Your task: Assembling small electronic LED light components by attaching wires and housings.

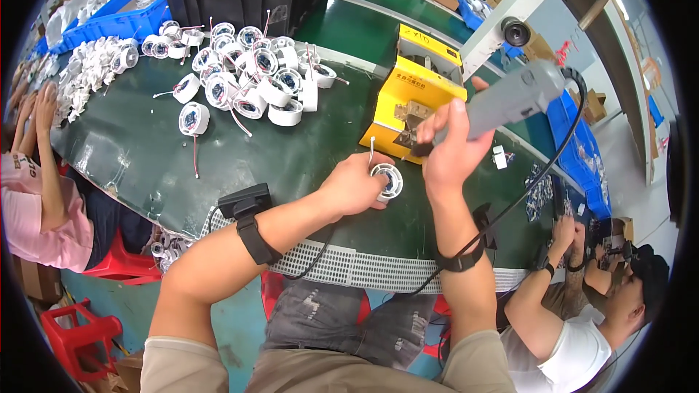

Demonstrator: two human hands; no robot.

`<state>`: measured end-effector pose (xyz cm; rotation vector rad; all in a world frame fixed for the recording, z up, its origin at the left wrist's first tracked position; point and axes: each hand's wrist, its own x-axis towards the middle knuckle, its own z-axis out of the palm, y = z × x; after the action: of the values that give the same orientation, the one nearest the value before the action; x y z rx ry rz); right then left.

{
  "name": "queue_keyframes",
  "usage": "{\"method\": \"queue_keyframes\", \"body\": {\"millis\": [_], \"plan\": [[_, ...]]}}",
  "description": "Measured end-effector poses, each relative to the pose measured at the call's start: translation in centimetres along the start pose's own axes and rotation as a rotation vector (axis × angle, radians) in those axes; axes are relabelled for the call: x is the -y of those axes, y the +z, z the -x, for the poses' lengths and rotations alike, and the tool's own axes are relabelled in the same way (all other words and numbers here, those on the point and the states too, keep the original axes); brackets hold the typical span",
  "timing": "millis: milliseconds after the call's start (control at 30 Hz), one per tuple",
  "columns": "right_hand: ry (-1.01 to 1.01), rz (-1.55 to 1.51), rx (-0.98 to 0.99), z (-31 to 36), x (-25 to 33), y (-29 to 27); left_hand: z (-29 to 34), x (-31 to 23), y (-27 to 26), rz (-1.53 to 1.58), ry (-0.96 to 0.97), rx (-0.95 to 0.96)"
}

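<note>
My left hand is closed around the side of a small white round housing on the green tabletop. A circuit board shows inside its ring, and a short white wire with a plug sticks up from it. My right hand grips a grey electric screwdriver, held tilted, with a black cable trailing from its back end. The screwdriver's tip is blurred and lies close to the metal front of a yellow screw feeder. Whether the tip touches the feeder cannot be made out.
A heap of similar white housings with loose wires lies at the far left. Behind it stands a black crate, beside a blue bin. Small parts lie to the right. Other people work at both sides; the cable runs past my right forearm.
</note>
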<state>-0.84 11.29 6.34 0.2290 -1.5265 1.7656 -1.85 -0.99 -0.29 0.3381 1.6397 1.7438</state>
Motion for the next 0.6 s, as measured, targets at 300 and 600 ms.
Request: {"method": "queue_keyframes", "body": {"millis": [300, 600], "plan": [[0.104, -0.019, -0.009, 3.8, 0.9, -0.4, 0.2, 0.2, 0.1, -0.030, 0.013, -0.020], [0.130, -0.019, 0.014, 4.3, -0.1, -0.4, 0.2, 0.4, 0.0, -0.040, 0.023, -0.029]]}}
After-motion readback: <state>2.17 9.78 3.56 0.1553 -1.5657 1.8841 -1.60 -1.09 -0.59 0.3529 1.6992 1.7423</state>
